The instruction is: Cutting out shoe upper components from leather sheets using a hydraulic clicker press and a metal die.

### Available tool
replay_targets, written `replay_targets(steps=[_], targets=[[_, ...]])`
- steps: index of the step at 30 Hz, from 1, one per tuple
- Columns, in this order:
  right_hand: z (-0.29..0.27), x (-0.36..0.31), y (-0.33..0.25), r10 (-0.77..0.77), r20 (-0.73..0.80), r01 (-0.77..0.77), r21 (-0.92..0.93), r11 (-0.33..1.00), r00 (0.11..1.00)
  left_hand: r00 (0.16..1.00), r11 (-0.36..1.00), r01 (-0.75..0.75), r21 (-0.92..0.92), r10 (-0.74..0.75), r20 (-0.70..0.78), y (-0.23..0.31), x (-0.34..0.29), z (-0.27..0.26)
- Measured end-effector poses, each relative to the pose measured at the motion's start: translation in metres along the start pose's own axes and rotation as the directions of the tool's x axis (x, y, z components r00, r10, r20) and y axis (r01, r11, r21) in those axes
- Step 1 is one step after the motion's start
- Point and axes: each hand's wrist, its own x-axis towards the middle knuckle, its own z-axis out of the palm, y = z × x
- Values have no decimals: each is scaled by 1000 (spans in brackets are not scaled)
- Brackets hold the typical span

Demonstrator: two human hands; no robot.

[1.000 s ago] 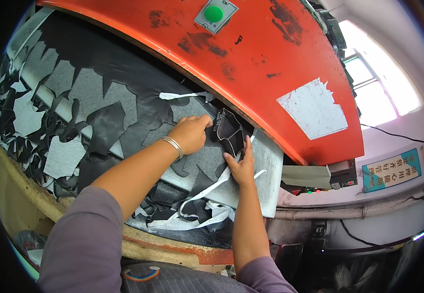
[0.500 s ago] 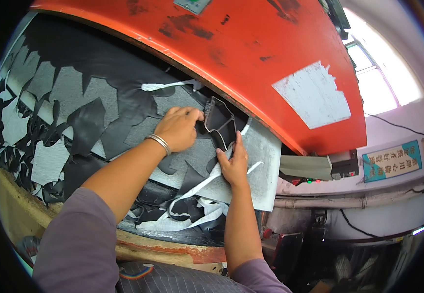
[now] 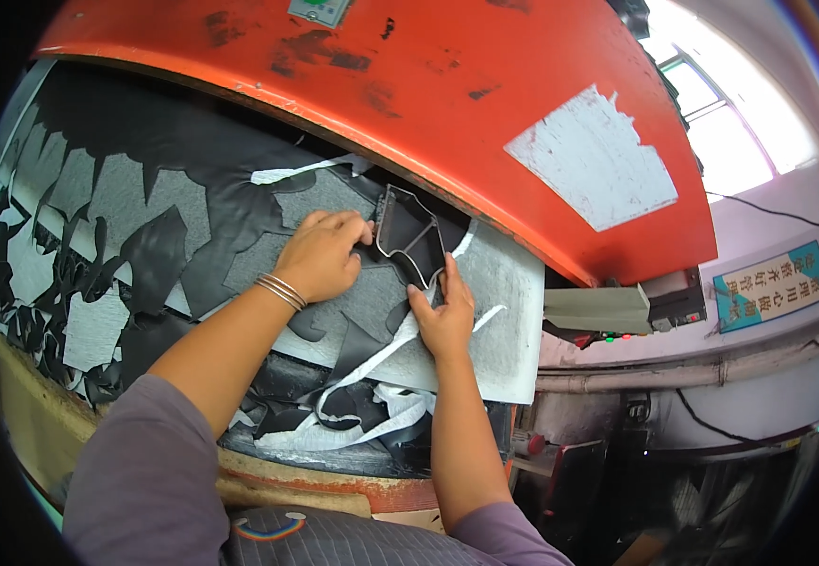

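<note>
A metal cutting die, an angular outline with a crossbar, stands on dark sheet material close under the red machine's edge. My right hand grips its near right edge, thumb on one side and fingers on the other. On its left side is my left hand, palm down, fingers curled together with the tips at the die's rim. Whether they pinch the die or the sheet beneath is hidden. A long pale strip of scrap trails from beside my right hand toward me.
The red machine head overhangs the far side of the white cutting board. Torn grey and black scraps pile up on the left. More pale offcuts lie along the near edge. A control box stands at right.
The view has shifted, so the machine and board appear tilted differently. Both hands keep nearly the same places at the die, which shows little or no movement on the sheet.
</note>
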Motion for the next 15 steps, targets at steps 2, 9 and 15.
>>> replay_targets(steps=[2, 9, 15], targets=[[-3, 5, -4, 25, 7, -25, 57, 998, 1000, 998, 999, -18, 37, 20, -64, -5, -1, 2], [-10, -19, 20, -7, -103, 13, 53, 999, 995, 995, 993, -100, 62, 100, 7, 8, -10, 22], [-24, -12, 19, -29, -12, 29, 14, 999, 1000, 997, 997, -74, 27, 74, 32, 13, -2, 21]])
